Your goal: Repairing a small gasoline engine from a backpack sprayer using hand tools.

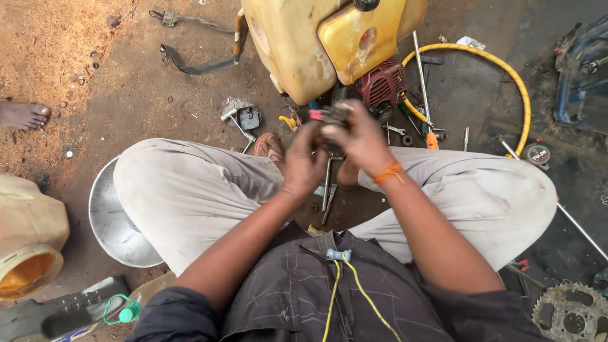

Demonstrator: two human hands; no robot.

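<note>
I sit with knees apart on dirty ground. My left hand (303,163) and my right hand (358,134) are raised together in front of me, both closed around a small dark engine part (331,116) with a red bit at its left end. The part is blurred and mostly hidden by my fingers. An orange thread is tied around my right wrist. Just beyond my hands stands a yellow sprayer tank (316,38) with a small red engine (383,82) at its base.
A metal bowl (107,218) lies under my left knee. Wrenches (328,187) lie between my feet. A yellow hose (506,69) loops at the right, a sprocket (570,311) at bottom right, a yellowish jug (28,244) at the left. Another person's bare foot (22,115) rests far left.
</note>
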